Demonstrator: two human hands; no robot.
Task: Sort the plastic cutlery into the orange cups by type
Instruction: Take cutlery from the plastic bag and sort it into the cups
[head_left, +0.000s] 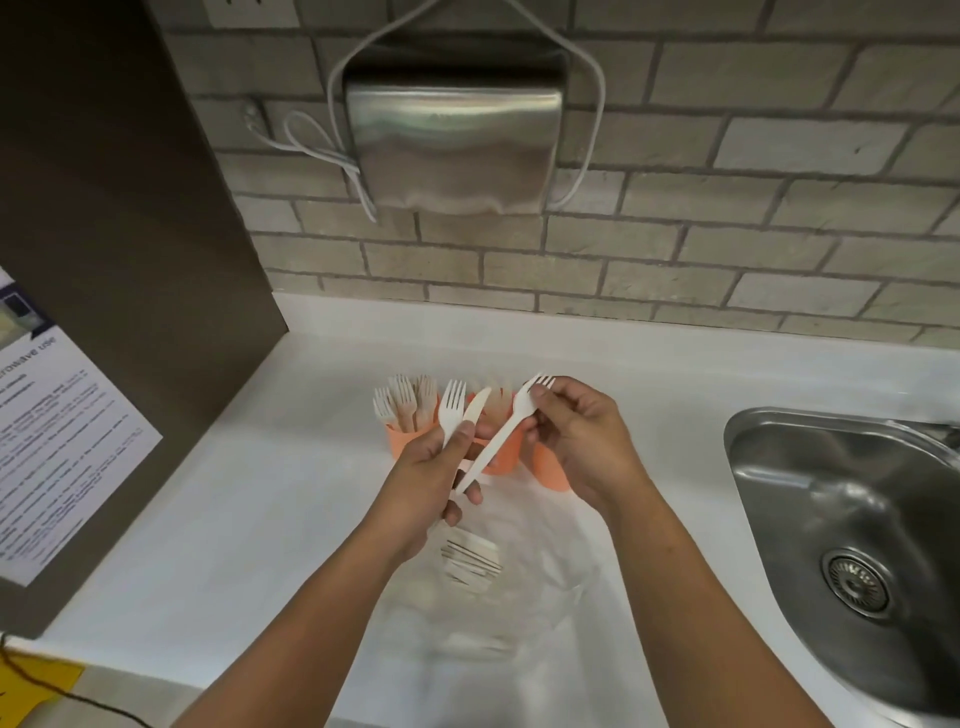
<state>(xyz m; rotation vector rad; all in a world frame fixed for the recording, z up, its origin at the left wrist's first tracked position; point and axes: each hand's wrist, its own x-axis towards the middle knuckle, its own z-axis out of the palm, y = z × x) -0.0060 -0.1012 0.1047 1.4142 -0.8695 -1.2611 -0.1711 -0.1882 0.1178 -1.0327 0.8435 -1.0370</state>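
Three orange cups stand in a row on the white counter. The left cup (402, 439) holds several white forks, the middle cup (504, 457) holds knives, and the right cup (550, 473) is mostly hidden behind my right hand. My left hand (439, 483) is shut on a white fork (451, 408) and a white knife (475, 410), both pointing up. My right hand (582, 441) pinches a second white fork (506, 434) near its head; that fork slants down toward my left hand. More white cutlery (470, 564) lies inside a clear plastic bag below my hands.
A steel sink (852, 519) is set into the counter at the right. A steel wall unit (452, 150) with a white cable hangs on the brick wall behind. A brown panel with a printed notice (57, 441) closes off the left side.
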